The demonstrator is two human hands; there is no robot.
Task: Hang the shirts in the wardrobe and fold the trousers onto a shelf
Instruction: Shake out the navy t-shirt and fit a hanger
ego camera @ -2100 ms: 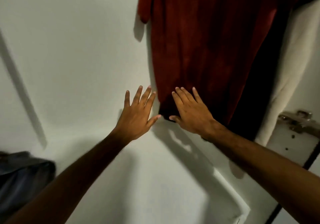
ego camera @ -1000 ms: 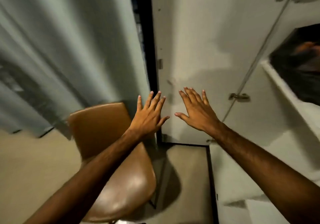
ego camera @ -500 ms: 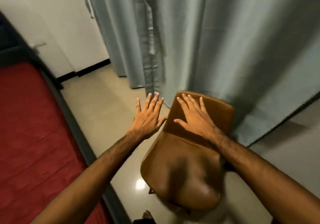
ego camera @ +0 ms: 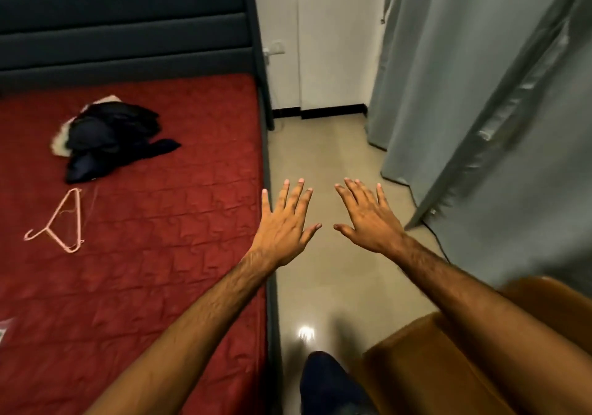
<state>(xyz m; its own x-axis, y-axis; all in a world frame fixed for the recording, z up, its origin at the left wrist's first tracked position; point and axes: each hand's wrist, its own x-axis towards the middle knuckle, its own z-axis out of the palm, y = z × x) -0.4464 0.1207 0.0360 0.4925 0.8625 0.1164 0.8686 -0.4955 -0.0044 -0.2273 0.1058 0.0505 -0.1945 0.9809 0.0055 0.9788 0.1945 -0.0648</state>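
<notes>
L hand (ego camera: 283, 222) & R hand (ego camera: 368, 219) fingers spread, holding nothing, over floor | bed (ego camera: 160, 222): dark clothes heap (ego camera: 109, 135), pink hanger (ego camera: 61, 222) beside it

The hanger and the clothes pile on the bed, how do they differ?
The hanger is pink, thin and lies flat; the clothes pile is dark navy with a bit of white showing, bulky and crumpled. The hanger lies nearer the camera, the pile closer to the headboard. The hanger is bare, apart from the pile. Both rest on the red mattress, untouched by either hand.
</notes>
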